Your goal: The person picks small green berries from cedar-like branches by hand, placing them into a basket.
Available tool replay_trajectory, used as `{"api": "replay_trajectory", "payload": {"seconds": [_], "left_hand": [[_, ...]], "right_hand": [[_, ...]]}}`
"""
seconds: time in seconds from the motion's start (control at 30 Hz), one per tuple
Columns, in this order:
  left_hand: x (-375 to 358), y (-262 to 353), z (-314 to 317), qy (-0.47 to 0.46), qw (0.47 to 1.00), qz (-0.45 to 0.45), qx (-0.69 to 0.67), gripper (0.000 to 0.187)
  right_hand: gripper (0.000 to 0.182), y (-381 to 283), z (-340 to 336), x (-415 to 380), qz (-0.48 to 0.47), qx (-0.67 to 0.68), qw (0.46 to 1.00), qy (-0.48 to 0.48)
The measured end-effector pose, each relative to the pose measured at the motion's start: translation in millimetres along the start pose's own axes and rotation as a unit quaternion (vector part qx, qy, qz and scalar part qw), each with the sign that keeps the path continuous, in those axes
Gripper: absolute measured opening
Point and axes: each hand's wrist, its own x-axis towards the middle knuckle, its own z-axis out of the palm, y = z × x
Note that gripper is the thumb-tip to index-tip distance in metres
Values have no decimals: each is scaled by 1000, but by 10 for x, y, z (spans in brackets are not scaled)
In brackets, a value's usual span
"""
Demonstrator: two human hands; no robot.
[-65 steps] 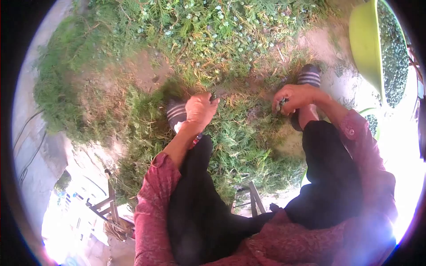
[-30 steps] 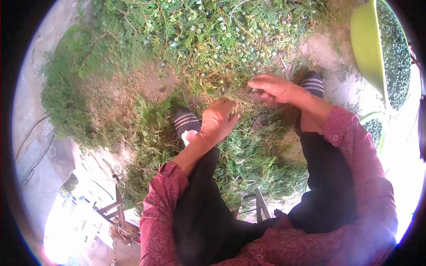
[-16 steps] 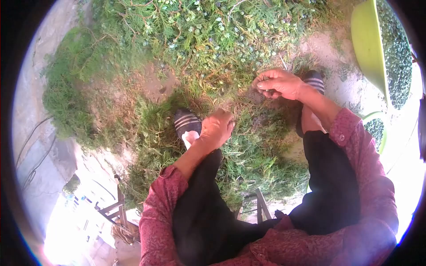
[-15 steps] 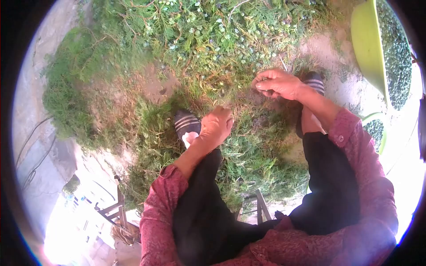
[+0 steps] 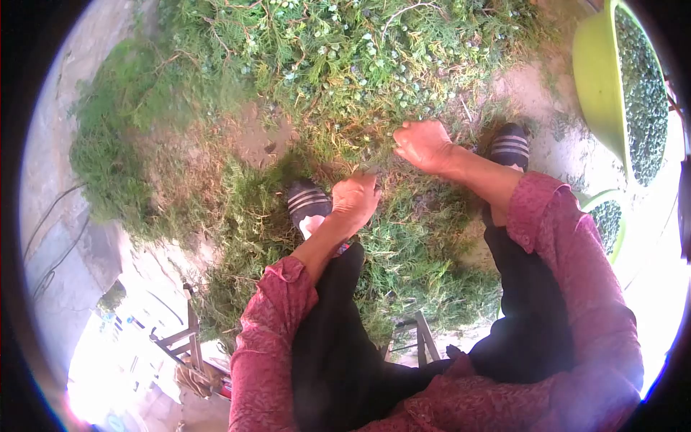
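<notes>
Close to the inner side of the left shoe, my left hand (image 5: 356, 198) hangs over the green sprigs with its fingers curled closed. Whatever it may hold is hidden under the knuckles. Farther forward and to the right, my right hand (image 5: 425, 146) is also closed, back of the hand up, just above the near edge of a heap of leafy evergreen cuttings (image 5: 324, 86). Its fingertips are out of sight, so I cannot make out what is in them. Small pale blue-green cones or berries dot the heap.
At the right stands a lime-green basin (image 5: 601, 79) filled with small green pieces, with a second green container (image 5: 614, 223) below it. Striped shoes (image 5: 308, 201) rest among the cuttings. A wooden stool or frame (image 5: 186, 335) and dark cords (image 5: 54, 252) lie left.
My right hand has moved left towards my left hand and turned its back upward. My left hand has barely shifted, slightly to the right.
</notes>
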Motion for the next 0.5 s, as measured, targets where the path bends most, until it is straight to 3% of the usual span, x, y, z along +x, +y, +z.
{"api": "replay_trajectory", "payload": {"seconds": [0.07,0.17,0.23,0.33,0.4,0.43,0.47,0.5], "left_hand": [[5,18,-14,-36,999,-22,3,38],[6,-2,30,-54,998,-5,30,29],[-6,-27,131,39,996,52,55,19],[13,-30,187,41,996,49,63,14],[1,-47,152,56,996,57,31,13],[-11,-48,130,70,995,65,-4,11],[-17,-51,113,70,995,65,-5,11],[-17,-54,96,31,999,16,-12,15]], "right_hand": [[25,-32,-32,2,8,3,1000,2],[26,-60,-89,22,15,11,1000,-5],[27,-42,-54,26,16,17,1000,-15],[26,7,37,77,19,21,1000,6],[25,66,-26,52,4,168,986,-6],[25,107,-120,2,4,168,986,-6],[25,162,-259,-77,8,385,913,-133],[25,230,-326,-149,12,576,778,-251]]}}
